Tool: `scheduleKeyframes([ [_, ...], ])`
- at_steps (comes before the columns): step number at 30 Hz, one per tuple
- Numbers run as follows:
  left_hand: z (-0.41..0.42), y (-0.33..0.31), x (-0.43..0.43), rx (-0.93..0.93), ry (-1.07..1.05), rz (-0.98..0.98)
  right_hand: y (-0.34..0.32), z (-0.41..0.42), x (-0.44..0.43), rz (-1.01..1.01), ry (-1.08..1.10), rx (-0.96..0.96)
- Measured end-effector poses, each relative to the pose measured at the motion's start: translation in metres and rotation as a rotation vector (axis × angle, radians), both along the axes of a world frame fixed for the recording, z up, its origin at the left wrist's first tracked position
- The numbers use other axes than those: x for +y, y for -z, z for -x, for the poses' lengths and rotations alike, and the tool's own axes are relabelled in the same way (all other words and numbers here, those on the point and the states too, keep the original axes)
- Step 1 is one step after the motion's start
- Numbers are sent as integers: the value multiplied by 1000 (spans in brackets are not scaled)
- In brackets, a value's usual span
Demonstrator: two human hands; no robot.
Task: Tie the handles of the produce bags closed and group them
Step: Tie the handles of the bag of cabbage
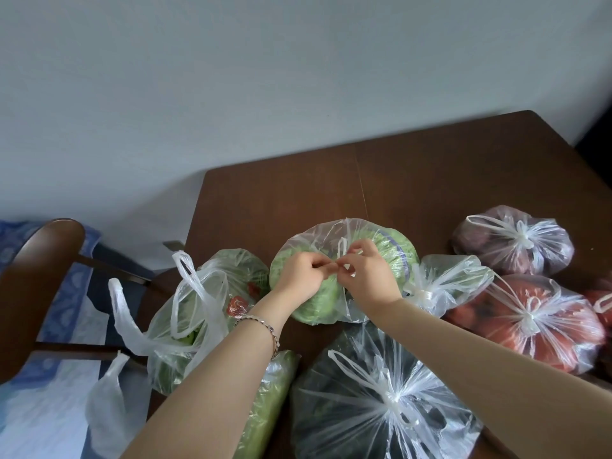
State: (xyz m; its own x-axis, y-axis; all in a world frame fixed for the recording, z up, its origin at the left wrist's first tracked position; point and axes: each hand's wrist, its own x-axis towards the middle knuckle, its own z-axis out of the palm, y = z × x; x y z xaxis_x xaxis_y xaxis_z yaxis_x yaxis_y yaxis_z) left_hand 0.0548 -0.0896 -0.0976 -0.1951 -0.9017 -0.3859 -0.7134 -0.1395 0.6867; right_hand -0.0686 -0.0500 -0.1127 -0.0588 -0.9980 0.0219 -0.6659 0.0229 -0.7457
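Our left hand (303,273) and right hand (371,276) pinch the handles (341,248) of the cabbage bag (392,251) between curled fingertips; we should draw the knot snug just beneath them.

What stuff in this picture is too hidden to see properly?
Head view only:
- handles of the green-vegetable bag: the left grip and right grip pinch and cover their crossing, so any knot is hidden.
- dark bag: crinkled plastic blurs its contents; bottom edge cuts it.
- red bag: cut by the right edge.
- long green bag: partly under the left forearm.
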Motion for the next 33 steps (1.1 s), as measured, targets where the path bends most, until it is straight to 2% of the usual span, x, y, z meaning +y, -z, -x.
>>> scheduleKeyframes([
  [9, -2, 2, 0, 19, 5, 1, -2, 3, -2, 33, -50, 35],
  [13, -3, 1, 1, 30, -7, 14, -2, 5, -4, -14, -81, 33],
  [15, -3, 1, 2, 44, -12, 20, -4, 7, -4, -46, -76, -38],
  [20, -5, 3, 6, 34, 21, 132, -7, 13, -5, -170, 13, -354],
  [23, -7, 6, 9, 53, 22, 182, -10, 18, -10, -269, 12, -458],
  [28, -6, 9, 13, 75, 37, 233, -15, 27, -16, -370, -184, -380],
  [30, -4, 8, 13, 63, 41, 208, -11, 25, -15, -298, -169, -378],
  [33, -2, 5, 11, 27, 32, 125, 1, 15, -8, -155, -76, -258],
])
